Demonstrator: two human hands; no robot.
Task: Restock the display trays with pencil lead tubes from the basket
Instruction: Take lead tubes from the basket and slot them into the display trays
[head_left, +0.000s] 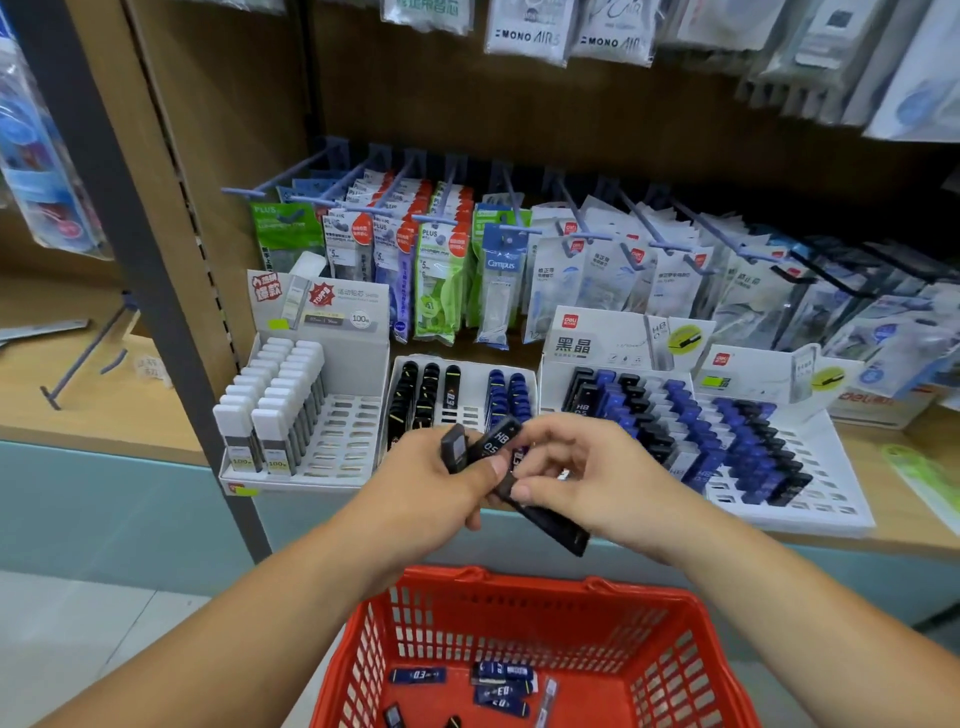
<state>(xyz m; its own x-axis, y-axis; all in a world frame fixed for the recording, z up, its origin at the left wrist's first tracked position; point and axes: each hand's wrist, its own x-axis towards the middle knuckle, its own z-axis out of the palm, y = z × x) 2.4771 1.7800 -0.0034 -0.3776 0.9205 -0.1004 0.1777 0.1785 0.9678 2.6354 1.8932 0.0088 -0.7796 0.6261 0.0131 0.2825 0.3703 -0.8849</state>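
Head view: the left-hand grip (441, 480) clasps a few black lead tubes (496, 440), while the right-hand grip (587, 467) pinches another tube (553, 526), its long axis slanting down and right above the basket (519, 583). Beyond both hands lies the HB tray (821, 499), rightward, probably nearer the right hand.

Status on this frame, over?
Left hand grips dark lead tubes. Right hand pinches one black tube. More loose in red basket. Middle tray unobstructed.
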